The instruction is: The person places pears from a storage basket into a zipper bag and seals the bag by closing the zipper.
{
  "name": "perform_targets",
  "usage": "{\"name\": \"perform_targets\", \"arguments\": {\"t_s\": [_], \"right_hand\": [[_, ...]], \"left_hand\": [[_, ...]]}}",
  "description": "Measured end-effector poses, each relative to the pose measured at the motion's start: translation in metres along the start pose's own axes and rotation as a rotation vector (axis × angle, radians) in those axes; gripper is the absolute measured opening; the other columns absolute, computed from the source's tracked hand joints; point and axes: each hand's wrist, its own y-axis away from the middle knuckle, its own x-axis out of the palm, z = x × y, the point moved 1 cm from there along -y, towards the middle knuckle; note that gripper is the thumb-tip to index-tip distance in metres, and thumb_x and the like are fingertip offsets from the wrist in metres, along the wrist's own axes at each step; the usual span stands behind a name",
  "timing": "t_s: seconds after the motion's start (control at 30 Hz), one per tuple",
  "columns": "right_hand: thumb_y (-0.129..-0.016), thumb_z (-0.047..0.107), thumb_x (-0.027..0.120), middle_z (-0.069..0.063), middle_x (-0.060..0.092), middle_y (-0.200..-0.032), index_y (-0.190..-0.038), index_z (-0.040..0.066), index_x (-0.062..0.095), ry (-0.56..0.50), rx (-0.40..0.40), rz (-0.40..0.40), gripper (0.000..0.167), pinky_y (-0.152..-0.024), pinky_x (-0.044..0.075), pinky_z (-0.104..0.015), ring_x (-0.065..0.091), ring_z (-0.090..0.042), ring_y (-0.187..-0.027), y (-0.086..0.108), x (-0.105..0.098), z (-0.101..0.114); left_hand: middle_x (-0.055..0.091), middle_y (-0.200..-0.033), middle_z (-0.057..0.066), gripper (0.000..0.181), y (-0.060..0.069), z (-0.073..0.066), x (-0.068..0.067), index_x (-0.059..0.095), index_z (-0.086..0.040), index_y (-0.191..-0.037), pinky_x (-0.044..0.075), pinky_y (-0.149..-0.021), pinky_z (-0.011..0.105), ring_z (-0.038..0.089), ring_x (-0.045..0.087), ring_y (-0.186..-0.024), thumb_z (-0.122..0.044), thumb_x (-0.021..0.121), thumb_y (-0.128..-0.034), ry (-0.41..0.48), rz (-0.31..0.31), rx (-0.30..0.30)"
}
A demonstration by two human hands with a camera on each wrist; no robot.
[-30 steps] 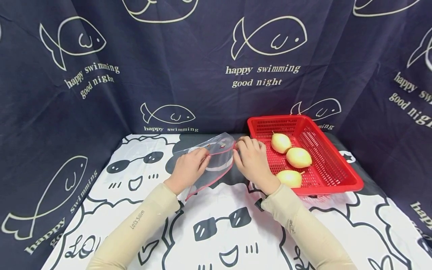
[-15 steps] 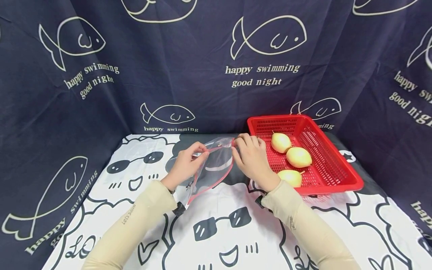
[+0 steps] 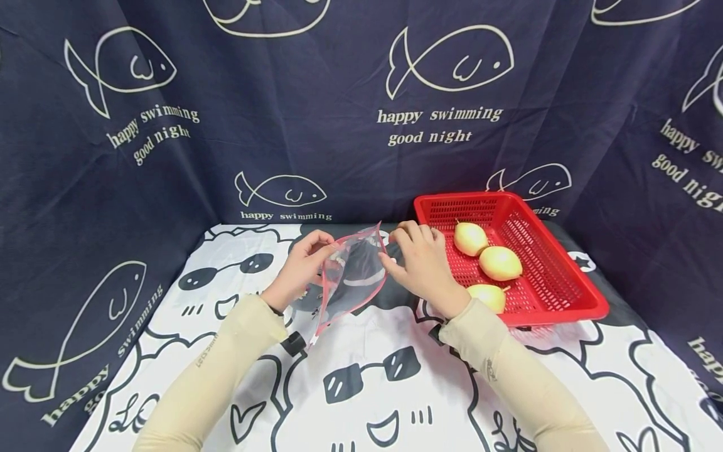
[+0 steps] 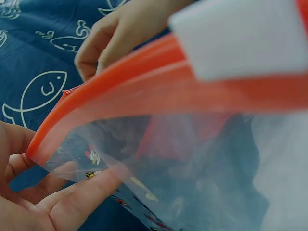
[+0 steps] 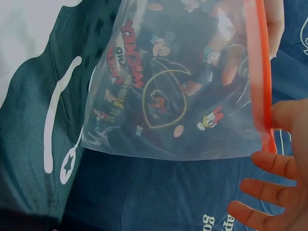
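A clear plastic zip bag [image 3: 353,282] with a red rim hangs spread above the tabletop, its mouth parted. My left hand [image 3: 299,267] pinches the rim on the left side. In the left wrist view the red zip strip [image 4: 110,79] bows outward, and a white slider [image 4: 243,41] blurs close to the lens. By the bag's far right corner is my right hand [image 3: 420,260], fingers loosely bent. The right wrist view has its fingers [image 5: 269,192] spread at the strip's corner, not wrapped round it. Cartoon prints cover the bag's side [image 5: 163,106].
To the right stands a red plastic basket [image 3: 582,295] holding three yellow pears [image 3: 500,263], the nearest partly behind the right wrist. A printed black-and-white cloth [image 3: 395,402] covers the table. A dark blue fish-patterned curtain [image 3: 339,144] rises behind and at both sides.
My left hand has moved left and drawn the rim with it, so the bag's mouth has widened. The right hand has let go of the corner and stayed near it.
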Motion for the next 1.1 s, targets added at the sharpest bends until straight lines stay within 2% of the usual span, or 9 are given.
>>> {"name": "perform_targets", "arguments": {"t_s": [0.17, 0.27, 0.4, 0.63, 0.87, 1.1], "right_hand": [[-0.084, 0.034, 0.072, -0.01, 0.058, -0.102, -0.089, 0.009, 0.061, -0.04, -0.007, 0.005, 0.028, -0.08, 0.039, -0.054, 0.054, -0.033, -0.087, 0.0, -0.007, 0.001], [-0.085, 0.031, 0.071, -0.01, 0.059, -0.103, -0.086, 0.011, 0.061, -0.055, -0.023, 0.01, 0.022, -0.082, 0.038, -0.055, 0.053, -0.033, -0.089, 0.0, -0.012, 0.001], [-0.087, 0.024, 0.067, -0.009, 0.061, -0.102, -0.083, 0.011, 0.063, -0.051, -0.055, 0.007, 0.014, -0.088, 0.037, -0.058, 0.054, -0.033, -0.09, -0.003, -0.017, 0.001], [-0.088, 0.021, 0.065, -0.009, 0.064, -0.1, -0.084, 0.012, 0.067, -0.029, -0.09, 0.007, 0.01, -0.09, 0.037, -0.059, 0.055, -0.033, -0.09, -0.008, -0.025, 0.0], [-0.088, 0.02, 0.068, -0.01, 0.065, -0.1, -0.085, 0.011, 0.068, -0.045, -0.094, 0.009, 0.009, -0.091, 0.037, -0.058, 0.055, -0.033, -0.091, -0.015, -0.033, -0.002], [-0.09, 0.018, 0.067, -0.008, 0.064, -0.099, -0.087, 0.011, 0.068, -0.04, -0.113, 0.007, 0.008, -0.091, 0.036, -0.058, 0.055, -0.033, -0.091, -0.02, -0.042, -0.005]], "left_hand": [[0.065, -0.112, 0.009, 0.006, -0.003, -0.005, -0.004, 0.053, -0.006, -0.099, 0.059, -0.059, 0.05, 0.02, 0.071, -0.076, -0.011, 0.054, -0.1015, 0.105, 0.023, -0.054], [0.065, -0.115, 0.012, 0.007, -0.004, -0.008, -0.006, 0.054, -0.012, -0.094, 0.059, -0.059, 0.05, 0.02, 0.071, -0.075, -0.011, 0.054, -0.1013, 0.157, 0.028, -0.085], [0.063, -0.121, 0.019, 0.008, -0.005, -0.012, -0.008, 0.054, -0.014, -0.093, 0.059, -0.06, 0.05, 0.022, 0.071, -0.077, -0.012, 0.054, -0.1011, 0.202, 0.034, -0.112], [0.07, -0.109, 0.009, 0.009, -0.003, -0.017, -0.011, 0.054, -0.014, -0.094, 0.059, -0.06, 0.049, 0.026, 0.073, -0.081, -0.012, 0.053, -0.1019, 0.258, 0.054, -0.118], [0.07, -0.114, 0.012, 0.01, 0.001, -0.025, -0.015, 0.053, -0.013, -0.093, 0.059, -0.063, 0.048, 0.027, 0.073, -0.084, -0.011, 0.051, -0.1024, 0.296, 0.079, -0.119], [0.072, -0.106, 0.004, 0.014, 0.005, -0.032, -0.017, 0.055, -0.013, -0.091, 0.06, -0.064, 0.043, 0.026, 0.074, -0.084, -0.009, 0.048, -0.1032, 0.327, 0.108, -0.138]]}}
